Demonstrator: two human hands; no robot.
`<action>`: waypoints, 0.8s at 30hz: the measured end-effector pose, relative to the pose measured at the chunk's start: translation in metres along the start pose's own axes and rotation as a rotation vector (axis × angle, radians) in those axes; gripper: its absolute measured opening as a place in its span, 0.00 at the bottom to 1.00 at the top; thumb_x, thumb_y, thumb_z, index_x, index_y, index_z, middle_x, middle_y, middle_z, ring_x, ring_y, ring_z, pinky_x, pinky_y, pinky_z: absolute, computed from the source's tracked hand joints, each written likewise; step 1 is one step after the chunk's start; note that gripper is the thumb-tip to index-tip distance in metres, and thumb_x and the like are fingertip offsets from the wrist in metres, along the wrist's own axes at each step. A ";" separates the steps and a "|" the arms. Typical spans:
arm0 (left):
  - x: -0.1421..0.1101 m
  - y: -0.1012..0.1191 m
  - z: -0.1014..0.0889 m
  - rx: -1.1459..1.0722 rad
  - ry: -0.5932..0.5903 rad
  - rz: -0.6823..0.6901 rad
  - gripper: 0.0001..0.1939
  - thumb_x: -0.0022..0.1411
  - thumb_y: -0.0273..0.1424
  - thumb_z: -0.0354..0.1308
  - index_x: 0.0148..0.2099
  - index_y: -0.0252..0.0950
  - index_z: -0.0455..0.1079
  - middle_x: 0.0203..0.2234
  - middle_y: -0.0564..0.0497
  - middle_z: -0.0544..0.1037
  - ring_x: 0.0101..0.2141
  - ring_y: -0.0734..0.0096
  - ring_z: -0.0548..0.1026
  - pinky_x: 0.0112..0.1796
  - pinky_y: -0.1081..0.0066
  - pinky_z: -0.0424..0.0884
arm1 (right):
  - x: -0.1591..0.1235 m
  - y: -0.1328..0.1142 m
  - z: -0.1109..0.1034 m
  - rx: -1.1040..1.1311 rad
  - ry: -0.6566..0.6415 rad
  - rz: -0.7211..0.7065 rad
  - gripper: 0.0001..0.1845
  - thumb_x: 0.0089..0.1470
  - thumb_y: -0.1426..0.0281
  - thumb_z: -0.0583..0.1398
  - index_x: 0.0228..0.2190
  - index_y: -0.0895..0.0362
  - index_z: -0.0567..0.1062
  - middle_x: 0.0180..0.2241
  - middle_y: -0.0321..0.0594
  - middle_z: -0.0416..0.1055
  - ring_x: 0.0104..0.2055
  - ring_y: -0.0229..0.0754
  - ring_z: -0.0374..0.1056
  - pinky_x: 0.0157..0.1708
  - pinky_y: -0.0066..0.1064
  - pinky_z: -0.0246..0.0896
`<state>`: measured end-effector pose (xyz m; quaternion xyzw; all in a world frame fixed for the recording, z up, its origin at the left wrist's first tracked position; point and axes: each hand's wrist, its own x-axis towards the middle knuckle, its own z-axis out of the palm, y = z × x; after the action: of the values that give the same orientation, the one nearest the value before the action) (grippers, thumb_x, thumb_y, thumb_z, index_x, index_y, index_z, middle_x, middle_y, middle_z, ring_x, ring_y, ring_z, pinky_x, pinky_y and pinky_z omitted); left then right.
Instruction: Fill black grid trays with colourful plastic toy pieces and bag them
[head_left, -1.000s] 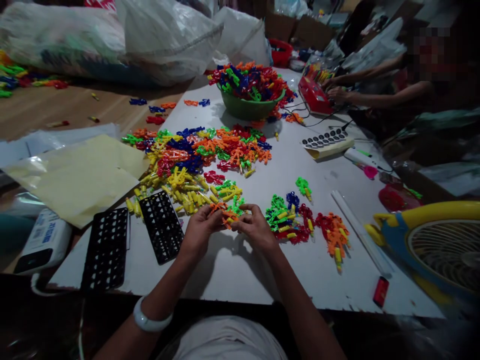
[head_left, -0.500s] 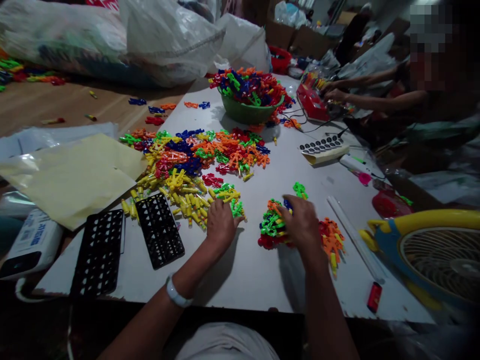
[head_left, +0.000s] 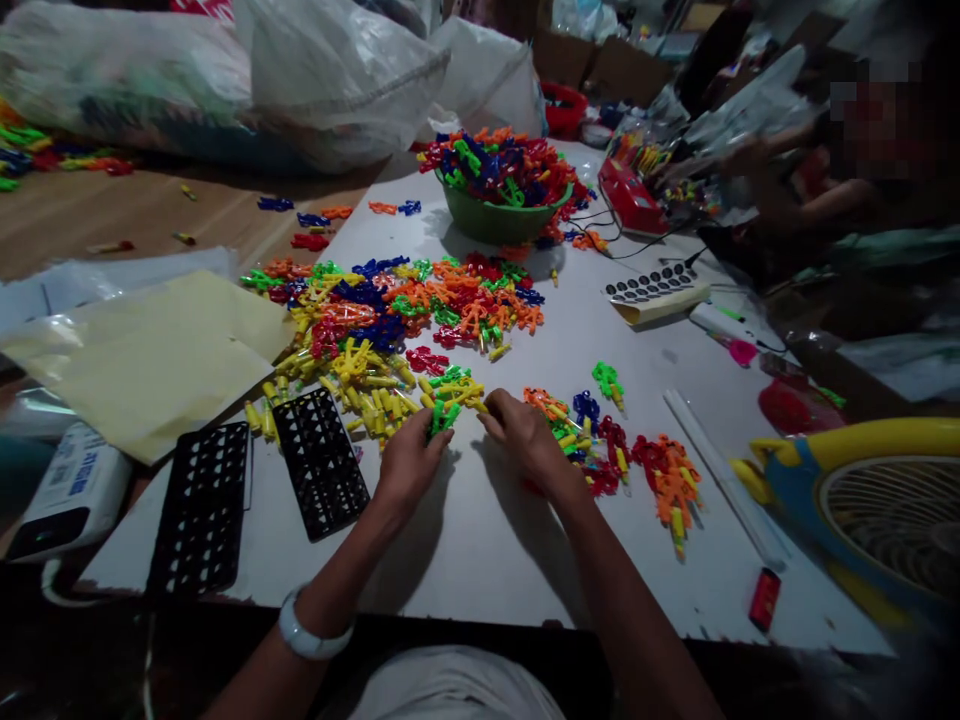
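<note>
My left hand [head_left: 409, 462] is closed around a small green plastic figure [head_left: 444, 416], which sticks up between thumb and fingers. My right hand [head_left: 523, 432] has its fingers pinched at a yellow plastic piece [head_left: 475, 404] on the near edge of the big pile; its exact shape is partly hidden. That pile of coloured plastic figures [head_left: 442, 300] runs into a heap of yellow tube-like pieces [head_left: 375, 405]. Beneath and right of my right forearm lies a mixed group of figures with yellow pieces [head_left: 611, 440], and beside it an orange cluster [head_left: 675, 480].
Two black perforated trays [head_left: 321, 465] lie at left near a yellowish sheet [head_left: 150, 350]. A green bowl [head_left: 499, 222] heaped with figures stands farther back. At right are a power strip [head_left: 656, 295], clear tube [head_left: 724, 480], red lighter-like object [head_left: 765, 600] and fan [head_left: 877, 500]. Another person sits beyond.
My right hand has moved left from the right-hand group to the yellow piece. My left hand has drawn back slightly, with the green figure now showing in it.
</note>
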<state>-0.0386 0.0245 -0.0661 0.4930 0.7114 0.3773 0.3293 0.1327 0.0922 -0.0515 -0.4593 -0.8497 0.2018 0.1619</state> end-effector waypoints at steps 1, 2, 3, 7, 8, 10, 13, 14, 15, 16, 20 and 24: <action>-0.002 0.001 0.001 -0.086 -0.040 -0.032 0.08 0.57 0.37 0.58 0.36 0.38 0.70 0.29 0.52 0.76 0.31 0.66 0.73 0.30 0.71 0.66 | -0.007 -0.003 -0.002 0.072 0.039 -0.041 0.06 0.62 0.67 0.56 0.39 0.55 0.72 0.33 0.39 0.74 0.32 0.41 0.67 0.32 0.30 0.58; -0.005 0.003 0.002 -0.163 -0.079 -0.062 0.09 0.56 0.38 0.58 0.37 0.38 0.71 0.28 0.53 0.76 0.29 0.66 0.74 0.28 0.71 0.66 | -0.013 -0.007 -0.003 0.114 0.080 -0.084 0.07 0.63 0.66 0.56 0.40 0.54 0.72 0.34 0.39 0.73 0.33 0.41 0.67 0.34 0.31 0.59; -0.007 0.004 0.003 -0.215 -0.108 -0.084 0.11 0.56 0.38 0.59 0.38 0.38 0.71 0.28 0.52 0.76 0.28 0.66 0.75 0.26 0.71 0.67 | -0.018 -0.011 -0.004 0.123 0.125 -0.126 0.07 0.63 0.66 0.56 0.40 0.54 0.72 0.34 0.40 0.73 0.35 0.42 0.68 0.36 0.31 0.60; -0.015 0.005 0.005 -0.198 -0.114 -0.075 0.10 0.55 0.37 0.60 0.37 0.38 0.74 0.26 0.52 0.77 0.27 0.66 0.76 0.25 0.72 0.68 | -0.030 -0.022 -0.002 -0.018 0.256 -0.222 0.09 0.64 0.67 0.55 0.38 0.56 0.75 0.34 0.44 0.72 0.38 0.46 0.66 0.41 0.36 0.61; -0.016 0.005 0.005 -0.181 -0.106 -0.067 0.10 0.55 0.37 0.59 0.38 0.38 0.74 0.26 0.52 0.77 0.27 0.66 0.76 0.25 0.72 0.68 | -0.031 -0.023 0.000 -0.050 0.265 -0.239 0.09 0.64 0.67 0.55 0.38 0.56 0.75 0.33 0.44 0.72 0.38 0.46 0.66 0.40 0.36 0.61; -0.017 0.003 0.004 -0.153 -0.091 -0.055 0.09 0.56 0.36 0.59 0.38 0.38 0.74 0.27 0.51 0.78 0.28 0.66 0.76 0.26 0.72 0.68 | -0.031 -0.024 0.003 -0.081 0.269 -0.268 0.10 0.65 0.67 0.55 0.38 0.56 0.75 0.33 0.44 0.72 0.38 0.46 0.66 0.39 0.36 0.62; -0.018 0.002 0.002 -0.115 -0.089 -0.038 0.09 0.57 0.35 0.58 0.39 0.39 0.74 0.29 0.50 0.78 0.29 0.65 0.76 0.27 0.72 0.67 | -0.032 -0.025 0.005 -0.083 0.281 -0.281 0.10 0.65 0.68 0.54 0.40 0.55 0.75 0.34 0.44 0.72 0.38 0.45 0.66 0.39 0.36 0.62; -0.018 0.003 0.002 -0.096 -0.097 -0.028 0.09 0.58 0.35 0.57 0.40 0.39 0.74 0.30 0.50 0.78 0.30 0.65 0.76 0.28 0.72 0.67 | -0.032 -0.026 0.005 -0.088 0.285 -0.286 0.10 0.65 0.68 0.53 0.40 0.54 0.75 0.35 0.44 0.73 0.38 0.45 0.65 0.39 0.36 0.62; -0.018 0.004 0.002 -0.069 -0.107 -0.014 0.09 0.58 0.34 0.57 0.40 0.39 0.74 0.30 0.50 0.79 0.30 0.65 0.76 0.28 0.71 0.67 | -0.033 -0.027 0.006 -0.096 0.287 -0.299 0.11 0.66 0.69 0.53 0.40 0.54 0.76 0.35 0.44 0.73 0.39 0.46 0.65 0.40 0.37 0.62; -0.019 0.005 0.001 -0.037 -0.116 0.006 0.09 0.58 0.34 0.57 0.41 0.39 0.74 0.31 0.49 0.79 0.31 0.65 0.76 0.29 0.71 0.67 | -0.033 -0.028 0.007 -0.102 0.284 -0.318 0.12 0.66 0.70 0.52 0.40 0.54 0.76 0.36 0.45 0.73 0.40 0.46 0.65 0.41 0.38 0.61; -0.018 0.009 -0.008 0.087 -0.133 0.120 0.08 0.60 0.33 0.55 0.39 0.39 0.74 0.33 0.48 0.78 0.35 0.63 0.75 0.33 0.69 0.67 | -0.033 -0.025 0.011 -0.024 0.262 -0.349 0.12 0.65 0.71 0.53 0.39 0.54 0.77 0.36 0.46 0.74 0.41 0.46 0.66 0.42 0.39 0.62; -0.013 0.009 -0.026 0.102 -0.312 0.241 0.08 0.60 0.34 0.55 0.34 0.38 0.74 0.28 0.50 0.75 0.32 0.66 0.73 0.34 0.70 0.66 | -0.028 -0.012 0.012 0.354 0.248 -0.226 0.05 0.60 0.70 0.60 0.35 0.53 0.78 0.33 0.41 0.75 0.37 0.42 0.70 0.37 0.34 0.65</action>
<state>-0.0530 0.0089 -0.0442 0.6431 0.6058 0.2967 0.3626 0.1332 0.0607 -0.0586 -0.3471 -0.8208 0.2701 0.3645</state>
